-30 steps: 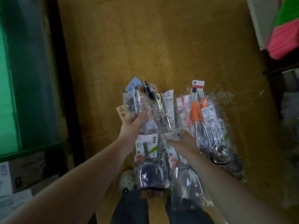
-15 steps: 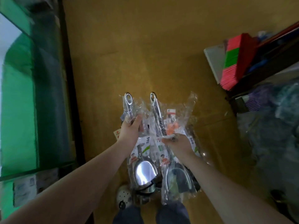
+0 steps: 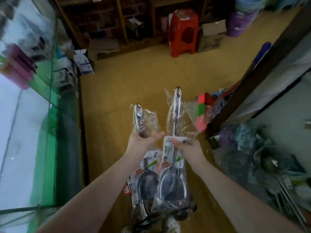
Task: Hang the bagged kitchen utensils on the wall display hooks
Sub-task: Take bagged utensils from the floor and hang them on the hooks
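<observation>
Bagged utensils (image 3: 161, 174) all in hand: left hand (image 3: 143, 140) grips bundle, right hand (image 3: 186, 147) pinches one bag. No hooks in view; hanging not begun.

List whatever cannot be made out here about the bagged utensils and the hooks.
- Wall display hooks: none in the head view; they lie outside the frame.
- Count of bagged utensils: head view, the bags overlap and glare below the left hand and right hand.
- Label card print: head view, too small and blurred.

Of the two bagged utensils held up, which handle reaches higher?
The utensil in the right hand; its handle end rises above the other utensil in the left hand.
</observation>
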